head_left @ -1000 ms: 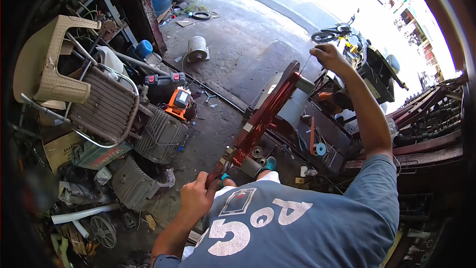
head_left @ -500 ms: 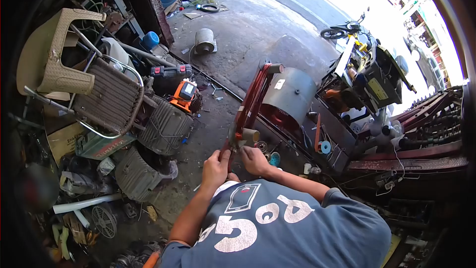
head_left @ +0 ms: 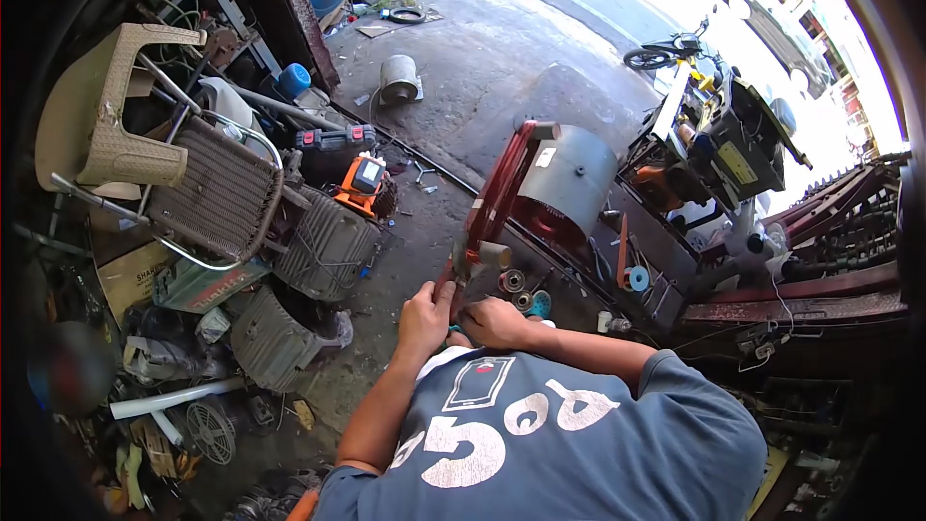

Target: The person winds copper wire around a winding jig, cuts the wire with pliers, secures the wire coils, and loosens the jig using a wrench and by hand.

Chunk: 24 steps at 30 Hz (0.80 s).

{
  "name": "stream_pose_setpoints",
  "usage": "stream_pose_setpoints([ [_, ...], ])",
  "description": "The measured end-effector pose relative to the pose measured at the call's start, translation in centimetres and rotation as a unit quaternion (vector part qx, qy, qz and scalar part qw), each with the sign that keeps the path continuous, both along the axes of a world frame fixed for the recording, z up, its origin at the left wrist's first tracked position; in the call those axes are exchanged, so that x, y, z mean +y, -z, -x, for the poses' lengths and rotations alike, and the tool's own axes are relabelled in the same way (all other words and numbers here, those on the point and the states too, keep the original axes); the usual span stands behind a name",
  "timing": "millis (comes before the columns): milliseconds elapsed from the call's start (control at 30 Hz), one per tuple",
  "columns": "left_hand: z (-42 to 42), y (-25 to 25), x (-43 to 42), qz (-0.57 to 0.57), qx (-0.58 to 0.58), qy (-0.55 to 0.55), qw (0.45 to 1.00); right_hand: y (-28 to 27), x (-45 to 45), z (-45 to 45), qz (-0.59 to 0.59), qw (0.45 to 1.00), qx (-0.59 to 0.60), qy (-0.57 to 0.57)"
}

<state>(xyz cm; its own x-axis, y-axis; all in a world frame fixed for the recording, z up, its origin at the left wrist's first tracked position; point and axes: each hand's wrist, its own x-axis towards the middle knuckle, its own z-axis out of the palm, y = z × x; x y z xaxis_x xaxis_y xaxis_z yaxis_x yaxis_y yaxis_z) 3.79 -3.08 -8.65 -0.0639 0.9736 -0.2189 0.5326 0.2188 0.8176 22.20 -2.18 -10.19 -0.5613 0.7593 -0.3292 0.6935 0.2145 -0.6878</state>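
A dark red metal frame (head_left: 501,178) with a short roller (head_left: 495,255) near its close end reaches toward me. Beside it lies a large grey metal drum (head_left: 569,179) with a red inner part. My left hand (head_left: 423,320) is closed around the reddish end of the frame, thumb on top. On the other side, my right hand (head_left: 495,322) has its fingers curled in just below the roller, close to the frame. Whatever those fingers hold is hidden behind the hand.
To the left are stacked chairs (head_left: 214,188), grey ribbed panels (head_left: 328,241) and an orange machine (head_left: 363,183). Round metal parts (head_left: 513,281) lie past my right hand. At right stand a black machine (head_left: 743,150) and dark red metalwork (head_left: 801,299). A metal cylinder (head_left: 398,79) sits farther out.
My right hand has moved down toward my body, away from the roller. My left hand keeps its hold. The view has shifted slightly, and a car shows more fully on the street.
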Motion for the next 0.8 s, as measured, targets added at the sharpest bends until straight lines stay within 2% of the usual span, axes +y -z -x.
stream_pose_setpoints([
  [67, 0.5, -1.8, 0.1, 0.091, -0.098, -0.019, 0.991, 0.3, -0.3, -0.9, 0.014, 0.999, -0.033, -0.018],
  [167, 1.4, -3.1, 0.4, 0.081, -0.092, -0.030, 0.992, 0.4, -0.2, -2.3, 0.034, 0.995, -0.087, -0.044],
  [267, 1.9, -0.9, 0.3, 0.033, -0.070, -0.033, 0.996, -0.3, 0.2, -1.9, 0.025, 0.994, -0.082, -0.065],
  [400, 1.4, -0.1, -0.2, -0.021, 0.052, 0.001, 0.998, -1.6, 1.1, 0.7, 0.004, 0.996, -0.035, -0.081],
  [467, 1.0, -0.1, -0.6, -0.037, 0.132, 0.019, 0.990, -3.4, 1.9, 2.0, -0.010, 0.996, 0.012, -0.083],
  [500, 1.1, -0.2, -0.8, -0.035, 0.150, 0.027, 0.988, -5.1, 2.2, 2.5, -0.006, 0.997, -0.019, -0.078],
  [567, 1.6, -0.8, -0.8, -0.036, 0.184, 0.044, 0.981, -7.4, 3.3, 2.3, -0.025, 0.999, -0.009, -0.034],
  [667, 3.4, -1.7, -2.1, -0.051, 0.165, 0.067, 0.983, -13.3, 8.6, 0.1, -0.018, 0.998, -0.045, 0.030],
  [733, 4.5, -3.5, -2.8, -0.056, 0.163, 0.087, 0.981, -14.8, 11.5, -2.9, -0.024, 0.999, -0.032, 0.033],
  [800, 5.2, -5.2, -3.3, -0.075, 0.142, 0.097, 0.982, -14.5, 15.1, -6.8, -0.110, 0.993, -0.027, 0.020],
])
